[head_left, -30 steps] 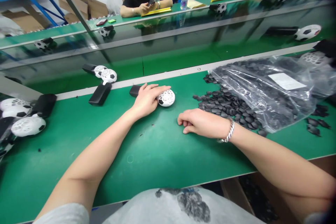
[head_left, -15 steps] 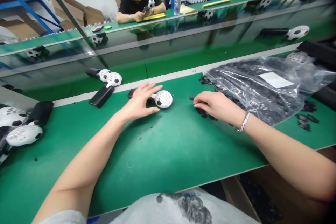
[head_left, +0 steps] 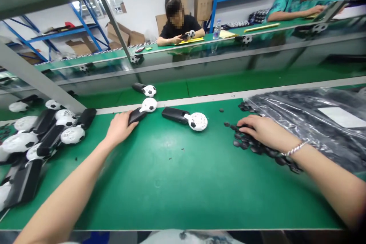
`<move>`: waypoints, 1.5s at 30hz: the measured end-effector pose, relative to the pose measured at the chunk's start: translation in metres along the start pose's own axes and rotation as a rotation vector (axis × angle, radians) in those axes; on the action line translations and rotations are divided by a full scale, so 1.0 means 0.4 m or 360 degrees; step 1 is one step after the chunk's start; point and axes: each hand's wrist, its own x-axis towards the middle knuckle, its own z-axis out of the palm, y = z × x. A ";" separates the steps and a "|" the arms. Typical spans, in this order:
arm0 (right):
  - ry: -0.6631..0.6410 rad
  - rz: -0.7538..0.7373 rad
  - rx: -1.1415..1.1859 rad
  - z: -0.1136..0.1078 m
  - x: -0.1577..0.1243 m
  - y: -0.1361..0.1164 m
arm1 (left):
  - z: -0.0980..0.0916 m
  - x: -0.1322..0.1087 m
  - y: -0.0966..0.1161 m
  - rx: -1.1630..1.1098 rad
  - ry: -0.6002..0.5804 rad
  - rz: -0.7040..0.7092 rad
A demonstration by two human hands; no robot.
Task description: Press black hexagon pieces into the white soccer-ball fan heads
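My left hand [head_left: 121,126] is closed round the black handle of a handheld fan [head_left: 149,105], whose round white head is patterned like a football. To its right, a second handheld fan [head_left: 198,121] lies on the green tabletop, untouched, its grille facing up. My right hand [head_left: 259,129] is at the near-left edge of a spread of small black pieces [head_left: 256,148], with thumb and fingers pinched together. Whether a piece sits between those fingertips is hard to make out. Beside that hand lies a large clear plastic bag [head_left: 309,112] with black contents and a white label.
Several more fans [head_left: 73,134] are heaped at the left, near a slanting grey post [head_left: 37,76]. Beyond the table's pale edge runs a green belt [head_left: 177,87] carrying another fan [head_left: 150,91]. Two people sit at the far bench, one holding a fan [head_left: 191,34].
My left hand has left the middle fan and taken hold of the one further left. My right hand stays by the black pieces. The view has tilted upward and shifted left.
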 end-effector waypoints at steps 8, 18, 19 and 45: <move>-0.0043 0.0137 -0.0151 -0.016 0.029 0.011 | -0.022 -0.128 -0.066 0.0273 0.0065 -0.0237; 0.0085 0.0094 -0.0060 -0.059 0.056 -0.068 | -0.003 0.033 0.382 -0.0517 0.0072 0.0992; 0.0125 0.0115 0.0062 -0.056 0.060 -0.082 | 0.009 0.047 0.408 -0.0513 0.0017 0.1016; 0.0255 -0.0096 0.0838 0.008 0.029 -0.193 | 0.046 0.025 0.452 -0.0649 -0.0082 0.1085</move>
